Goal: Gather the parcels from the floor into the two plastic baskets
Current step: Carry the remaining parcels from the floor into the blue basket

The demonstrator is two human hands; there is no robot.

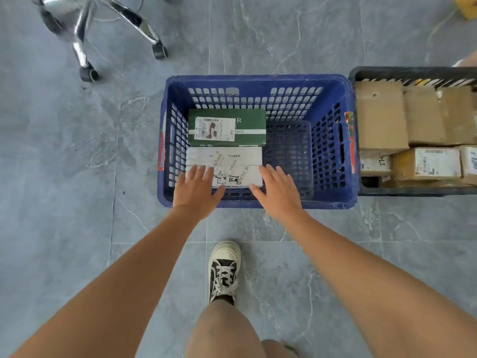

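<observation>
A blue plastic basket [333,200] stands on the grey floor in front of me. Inside it, at the left, lies a green parcel [247,125] with a white label, and in front of that a white parcel [233,157]. My left hand [197,189] is over the white parcel's near left corner with fingers straight and spread. My right hand [277,188] is at its near right corner, fingers straight too. Neither hand curls round anything. A dark basket [413,73] at the right holds several brown cardboard parcels [379,115].
A chrome swivel-chair base [85,27] with castors stands at the top left. My shoe [224,270] and knee are below the blue basket. A yellow object [467,6] lies at the top right corner. The right half of the blue basket shows its bare bottom.
</observation>
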